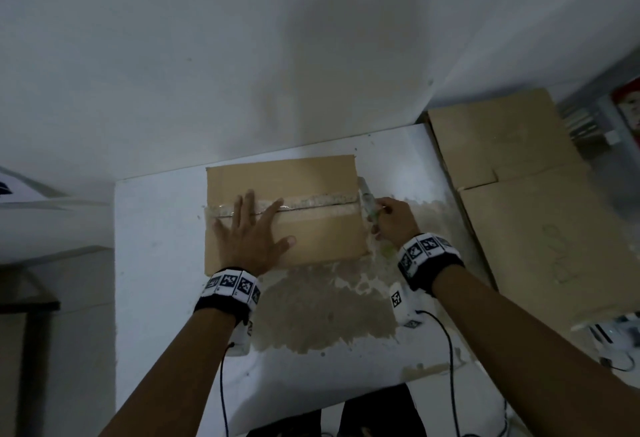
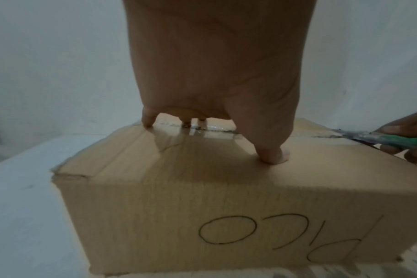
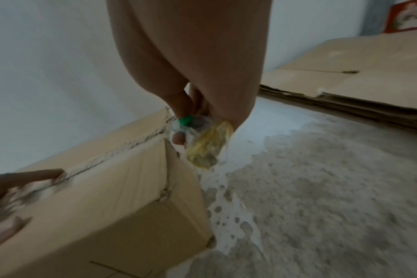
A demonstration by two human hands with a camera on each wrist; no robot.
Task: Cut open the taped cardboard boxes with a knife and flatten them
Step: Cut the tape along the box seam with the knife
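From the head view, your cardboard box (image 1: 287, 211) sits on the white table (image 1: 156, 263), pushed close to the wall (image 1: 242, 56) behind it, and it serves as the landmark here. Your left hand (image 1: 251, 234) lies flat on the box's top, fingers spread and straight, fingertips reaching the taped seam (image 1: 311, 203) that runs across the top from side to side. Your right hand (image 1: 394, 220) is just off the box's right end, fingers wrapped around the knife (image 1: 369, 203), whose tip meets the seam at that right edge. To the right of the box, well apart from it, flattened cardboard sheets (image 1: 519, 187) lie stacked at the table's side. On the near side of the box the table's white coating is worn through to a grey-brown patch (image 1: 322, 315).

From the left wrist view, your left hand (image 2: 214, 75) presses down on the box (image 2: 226, 206) with its thumb (image 2: 272, 150) planted on the near top flap and the other fingers set along the glossy tape of the seam (image 2: 214, 131). The box's near wall carries handwritten black marks (image 2: 286, 238). At the box's right end, your right hand (image 2: 407, 139) grips the green-handled knife (image 2: 381, 140), its blade lying on the seam.

From the right wrist view, your right hand (image 3: 198, 75) is clenched around the knife (image 3: 186, 122) at the box's (image 3: 119, 197) top corner; only a bit of green handle shows, and a crumpled wad of yellowish tape (image 3: 210, 148) hangs from the grip. The left hand's fingers (image 3: 24, 180) rest on the seam (image 3: 122, 150) farther along the box.
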